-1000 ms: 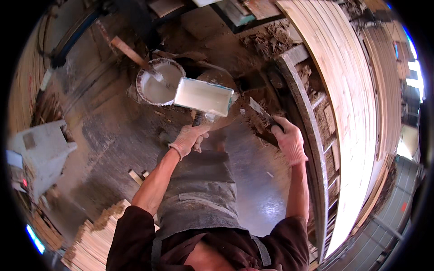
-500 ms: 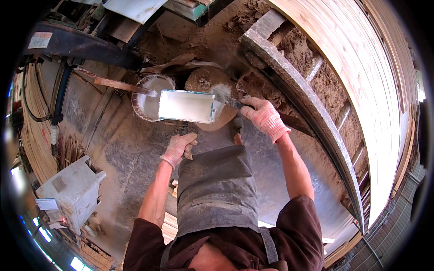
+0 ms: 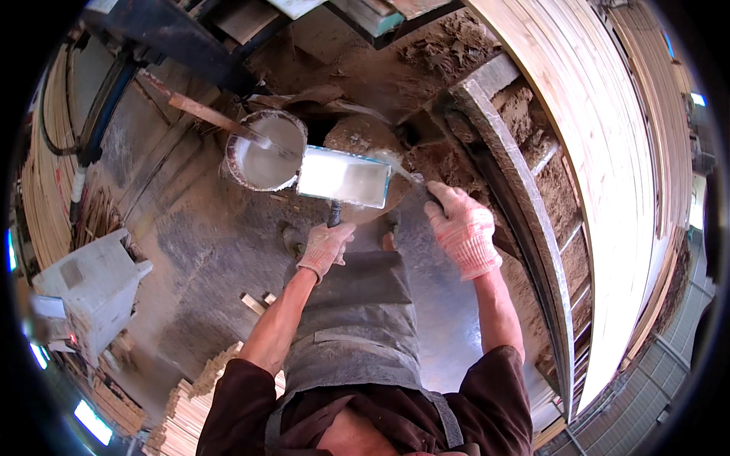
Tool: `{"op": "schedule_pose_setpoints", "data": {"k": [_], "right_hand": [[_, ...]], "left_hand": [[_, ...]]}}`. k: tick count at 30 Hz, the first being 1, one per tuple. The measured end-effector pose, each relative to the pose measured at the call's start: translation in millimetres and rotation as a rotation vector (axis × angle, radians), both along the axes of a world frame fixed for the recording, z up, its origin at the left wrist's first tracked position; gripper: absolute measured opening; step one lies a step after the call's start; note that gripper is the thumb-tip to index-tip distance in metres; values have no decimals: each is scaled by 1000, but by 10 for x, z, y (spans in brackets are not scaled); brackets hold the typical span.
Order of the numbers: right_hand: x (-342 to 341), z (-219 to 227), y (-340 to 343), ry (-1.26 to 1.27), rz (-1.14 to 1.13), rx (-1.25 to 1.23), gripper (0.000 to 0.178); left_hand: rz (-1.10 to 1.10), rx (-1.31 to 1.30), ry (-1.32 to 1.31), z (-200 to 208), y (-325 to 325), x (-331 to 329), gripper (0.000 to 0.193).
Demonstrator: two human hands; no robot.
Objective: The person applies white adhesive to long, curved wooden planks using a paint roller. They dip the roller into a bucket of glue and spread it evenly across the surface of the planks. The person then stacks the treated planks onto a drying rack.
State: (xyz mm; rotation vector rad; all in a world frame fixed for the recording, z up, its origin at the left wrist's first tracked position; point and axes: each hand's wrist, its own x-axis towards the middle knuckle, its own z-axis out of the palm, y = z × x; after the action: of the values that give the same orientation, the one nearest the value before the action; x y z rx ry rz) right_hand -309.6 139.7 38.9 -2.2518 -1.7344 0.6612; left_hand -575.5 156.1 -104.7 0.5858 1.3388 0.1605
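Left hand (image 3: 327,247), gloved: fingers closed around the dark handle (image 3: 334,213) of the pale rectangular tray (image 3: 361,203); the tray is held ahead of the apron (image 3: 350,304), open side up; right hand (image 3: 465,232), gloved: fingers curled closed on the flat-bladed scraper (image 3: 407,172); its blade lies at the tray's right end, contact cannot be determined; a bucket (image 3: 234,169) of pale material stands just left of the tray; a wooden-handled tool (image 3: 199,110) leans in it.
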Motion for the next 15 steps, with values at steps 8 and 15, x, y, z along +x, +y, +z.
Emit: {"op": "schedule_pose_setpoints", "data": {"k": [8, 15], "right_hand": [[-445, 92, 201, -396, 352, -323, 30], [-309, 251, 31, -135, 121, 35, 40]], "left_hand": [[72, -13, -78, -24, -20, -92, 42], [140, -27, -54, -84, -25, -393, 43]]}}
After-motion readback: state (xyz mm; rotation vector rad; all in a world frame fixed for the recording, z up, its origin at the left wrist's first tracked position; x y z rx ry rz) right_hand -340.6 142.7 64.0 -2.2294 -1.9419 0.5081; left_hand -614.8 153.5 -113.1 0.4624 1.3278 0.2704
